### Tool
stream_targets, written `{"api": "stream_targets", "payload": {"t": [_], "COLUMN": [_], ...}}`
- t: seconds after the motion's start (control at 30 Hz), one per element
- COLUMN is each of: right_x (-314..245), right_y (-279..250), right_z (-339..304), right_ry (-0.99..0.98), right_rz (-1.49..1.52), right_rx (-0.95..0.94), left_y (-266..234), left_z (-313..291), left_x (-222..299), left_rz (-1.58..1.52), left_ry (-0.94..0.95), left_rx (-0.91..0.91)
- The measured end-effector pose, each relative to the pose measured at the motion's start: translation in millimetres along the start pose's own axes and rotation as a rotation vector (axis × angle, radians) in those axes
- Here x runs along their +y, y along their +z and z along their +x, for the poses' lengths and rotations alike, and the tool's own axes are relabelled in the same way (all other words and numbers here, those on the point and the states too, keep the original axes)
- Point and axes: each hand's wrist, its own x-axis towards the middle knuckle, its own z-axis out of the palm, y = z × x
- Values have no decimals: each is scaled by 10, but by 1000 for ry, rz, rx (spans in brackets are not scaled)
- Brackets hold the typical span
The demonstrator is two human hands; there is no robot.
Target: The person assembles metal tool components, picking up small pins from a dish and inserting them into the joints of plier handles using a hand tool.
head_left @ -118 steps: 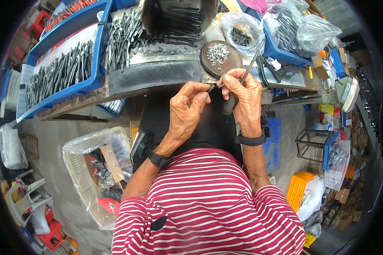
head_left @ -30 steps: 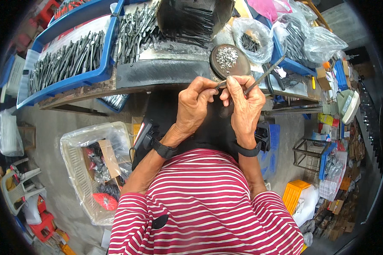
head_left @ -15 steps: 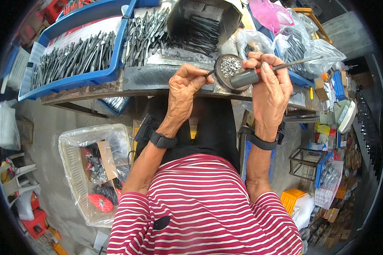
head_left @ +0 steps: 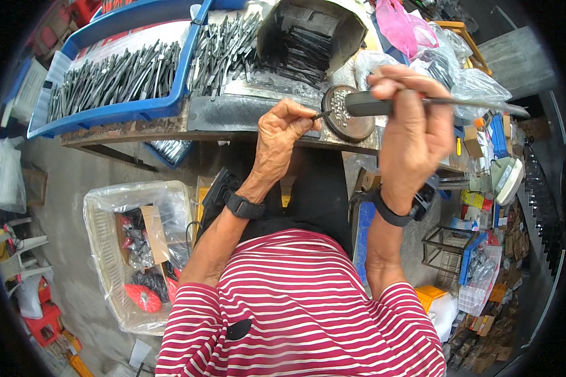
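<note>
My left hand (head_left: pixel 280 135) is closed in a pinch on a thin black strip (head_left: pixel 321 115), whose free end points right at the left rim of a round brown dish (head_left: pixel 355 133). Small silvery metal pieces (head_left: pixel 338 103) lie in the dish. Fingers curled, my right hand (head_left: pixel 421 129) grips a screwdriver-like tool by its thick dark grey handle (head_left: pixel 366 104). The handle's butt end hangs over the dish, hiding part of it, and the long metal shaft (head_left: pixel 481 102) points right. My right hand and the tool are slightly blurred.
Many dark metal strips (head_left: pixel 223 53) are heaped on the bench, beside a blue tray (head_left: pixel 135 112) of similar ones. A tilted container (head_left: pixel 273 31) holds more. Plastic bags (head_left: pixel 478 85) lie at the right. A crate (head_left: pixel 104 251) stands on the floor at left.
My right hand has lifted and moved right, with the tool turned more level. My left hand has shifted slightly right with the strip.
</note>
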Motion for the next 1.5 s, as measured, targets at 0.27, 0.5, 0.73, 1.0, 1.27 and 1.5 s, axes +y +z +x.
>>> {"api": "stream_targets", "payload": {"t": [0.27,0.5,0.73,1.0,1.27,1.5], "right_x": [137,287,203,188,187,374], "right_y": [68,-98,-201,-319,-559,-807], "right_z": [-196,-240,-294,-543,-715,-840], "right_ry": [137,303,401,544,728,496], "right_rz": [-107,132,103,116,-140,-806], "right_rx": [9,195,178,143,246,-14], "left_y": [4,-12,69,167,137,164], "left_z": [19,64,35,-109,-125,-178], "left_x": [5,-4,71,172,138,81], "left_rz": [26,-25,-31,-217,-158,40], "left_ry": [-25,2,-86,-290,-345,-340], "left_rx": [10,33,116,121,86,73]}}
